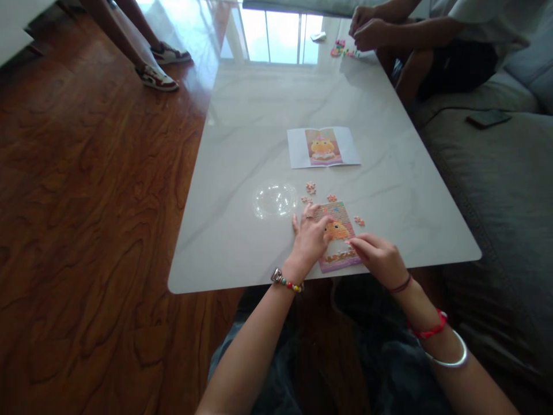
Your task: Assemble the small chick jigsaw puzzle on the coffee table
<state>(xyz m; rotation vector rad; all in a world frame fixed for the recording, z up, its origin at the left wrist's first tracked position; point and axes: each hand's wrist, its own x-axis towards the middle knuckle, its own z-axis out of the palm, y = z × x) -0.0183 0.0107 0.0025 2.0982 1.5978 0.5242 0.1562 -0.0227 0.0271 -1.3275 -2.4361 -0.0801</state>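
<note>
A partly assembled jigsaw puzzle [337, 230] lies near the table's front edge, showing an orange-yellow figure, with a pale gap in its lower part. My left hand [311, 236] rests with spread fingers over the puzzle's left side. At the puzzle's right side, my right hand [378, 256] pinches a small puzzle piece [349, 243] above the gap. Loose puzzle pieces [311, 188] lie in small clusters beyond the puzzle, and a few more pieces [359, 221] sit to its right.
Behind the pieces lies a creased reference sheet [298, 150] with the printed picture. The marbled white table [242, 115] has rounded corners. Another person's hands [367, 31] are at the far right, by small colourful bits [341, 49]. A phone [488, 119] lies on the sofa [496, 167]. Someone stands at far left.
</note>
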